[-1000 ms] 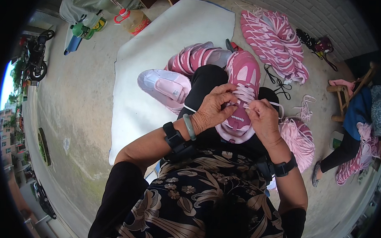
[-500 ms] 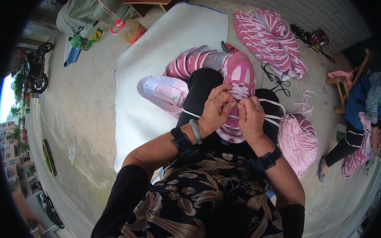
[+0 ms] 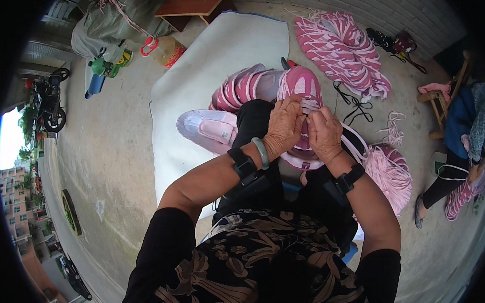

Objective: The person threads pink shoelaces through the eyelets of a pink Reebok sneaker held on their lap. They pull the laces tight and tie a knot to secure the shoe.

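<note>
Concrete floor; your hands, grip pinched closed on laces; shoe likely light, soft, best held by its sides.

Left hand, right hand side by side, pinching pink shoe at pale laces. Big white sheet on ground. Pink pile near wall.

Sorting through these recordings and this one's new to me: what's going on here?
The person's left hand and right hand are together at the laces of a pink shoe between their legs; exactly what they grip is hidden. A row of uppers lies ahead on a white sheet, and a lace bundle lies to the right.
</note>
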Demonstrator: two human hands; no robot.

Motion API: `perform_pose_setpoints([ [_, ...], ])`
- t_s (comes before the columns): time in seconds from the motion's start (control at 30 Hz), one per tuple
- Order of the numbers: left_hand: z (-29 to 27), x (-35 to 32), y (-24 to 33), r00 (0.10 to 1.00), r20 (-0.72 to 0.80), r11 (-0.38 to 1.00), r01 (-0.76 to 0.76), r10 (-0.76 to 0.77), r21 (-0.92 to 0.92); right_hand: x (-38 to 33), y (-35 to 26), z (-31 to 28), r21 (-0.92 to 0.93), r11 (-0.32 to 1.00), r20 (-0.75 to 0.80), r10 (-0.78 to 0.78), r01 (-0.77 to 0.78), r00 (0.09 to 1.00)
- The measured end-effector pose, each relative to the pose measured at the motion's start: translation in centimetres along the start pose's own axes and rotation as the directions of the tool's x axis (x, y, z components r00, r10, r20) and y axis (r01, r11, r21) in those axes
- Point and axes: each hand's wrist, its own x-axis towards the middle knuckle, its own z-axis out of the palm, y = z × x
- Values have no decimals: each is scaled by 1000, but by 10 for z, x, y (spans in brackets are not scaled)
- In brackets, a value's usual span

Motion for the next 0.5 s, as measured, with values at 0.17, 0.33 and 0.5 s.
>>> perform_pose_setpoints([
  [0.17, 1, -14, 6, 997, -39, 997, 60, -62, -51, -6, -9, -14, 146, 986, 50, 72, -79, 996],
  [0.33, -23, -11, 11, 994, -87, 981, 46, -64, -187, 9, 4, -53, 383, 876, 404, 125, -292, 906],
  [0.5, -125, -7, -23, 908, -416, 990, 99, -47, 102, 14, 19, -89, -26, 999, 129, -26, 29, 991],
])
